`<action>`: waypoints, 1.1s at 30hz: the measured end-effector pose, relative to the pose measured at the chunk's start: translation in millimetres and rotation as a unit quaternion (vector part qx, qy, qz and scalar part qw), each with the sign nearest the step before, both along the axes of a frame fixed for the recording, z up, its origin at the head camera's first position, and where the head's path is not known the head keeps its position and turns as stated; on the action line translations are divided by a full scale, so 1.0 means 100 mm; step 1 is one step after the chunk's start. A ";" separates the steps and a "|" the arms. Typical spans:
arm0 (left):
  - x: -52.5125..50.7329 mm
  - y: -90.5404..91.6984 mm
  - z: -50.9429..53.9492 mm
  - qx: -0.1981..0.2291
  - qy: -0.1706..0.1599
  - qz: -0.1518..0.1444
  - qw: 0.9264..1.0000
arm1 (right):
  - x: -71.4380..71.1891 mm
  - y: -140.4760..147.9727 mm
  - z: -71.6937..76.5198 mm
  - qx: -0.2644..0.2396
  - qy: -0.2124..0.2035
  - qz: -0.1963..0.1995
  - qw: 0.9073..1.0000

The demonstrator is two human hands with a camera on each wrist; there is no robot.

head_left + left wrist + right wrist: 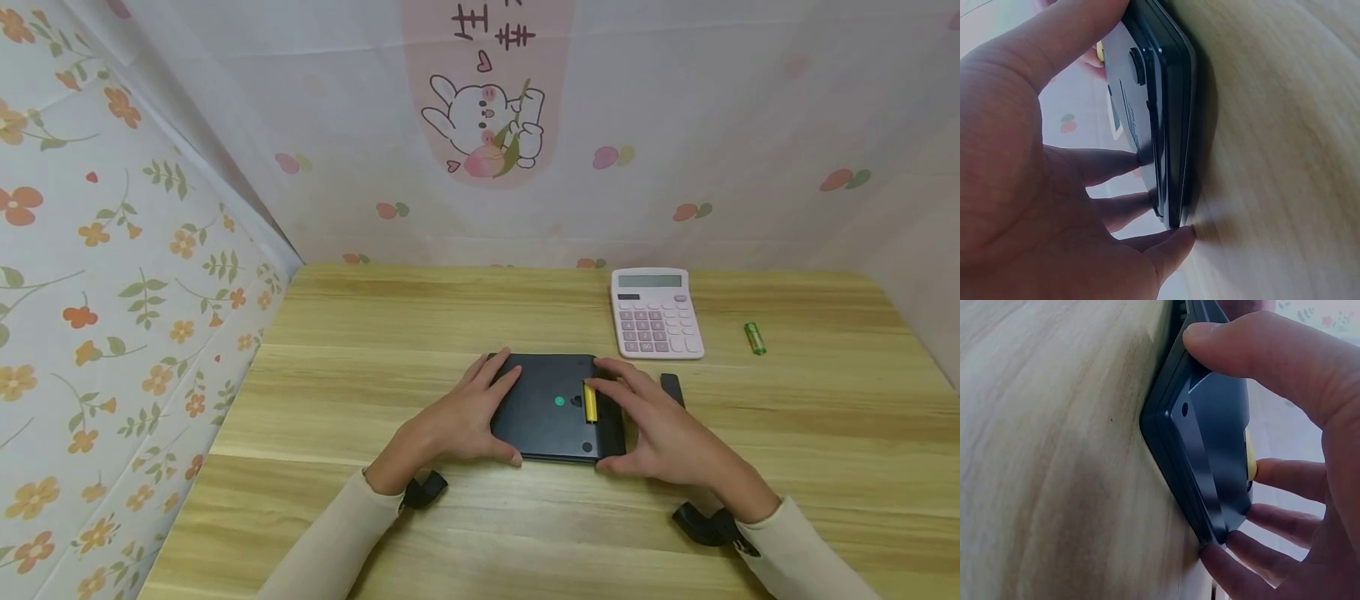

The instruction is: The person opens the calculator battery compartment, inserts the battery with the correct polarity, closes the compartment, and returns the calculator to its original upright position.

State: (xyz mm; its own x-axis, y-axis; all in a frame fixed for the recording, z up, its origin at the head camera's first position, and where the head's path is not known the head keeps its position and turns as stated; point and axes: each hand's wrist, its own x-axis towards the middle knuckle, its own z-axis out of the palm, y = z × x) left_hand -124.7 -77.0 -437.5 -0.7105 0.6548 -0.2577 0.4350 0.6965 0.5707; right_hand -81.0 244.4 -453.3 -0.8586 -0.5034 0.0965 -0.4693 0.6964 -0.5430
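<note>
Wood-grain table (540, 542), black device (532, 408) sitting mid-table underside up, presumably so the yellow battery (591, 405) is reachable; left hand (468, 412) spread wide, gripping the left end between thumb and fingers, likely for steadiness, while the right hand (667, 429) grips the right end the same way, index fingertip on the battery, pink calculator (657, 315) off far right

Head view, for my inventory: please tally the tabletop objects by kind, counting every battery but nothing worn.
Batteries: 2 (yellow battery, green battery)
Pale pink calculator: 1
Black device: 1
Black strip: 1
Total: 5
</note>
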 end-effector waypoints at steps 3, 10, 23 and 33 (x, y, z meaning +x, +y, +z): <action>0.00 0.00 0.00 -0.001 0.001 0.000 1.000 | 0.01 0.01 0.00 0.008 0.006 0.000 1.000; 0.00 -0.01 -0.02 0.000 0.006 -0.005 1.000 | 0.03 0.02 0.01 0.025 0.016 0.006 1.000; 0.00 -0.01 0.00 -0.003 0.009 -0.004 1.000 | 0.06 0.05 0.02 0.035 0.037 0.020 0.999; 0.00 0.00 0.00 -0.002 0.009 -0.003 1.000 | 0.06 0.08 0.07 0.035 0.038 0.040 0.998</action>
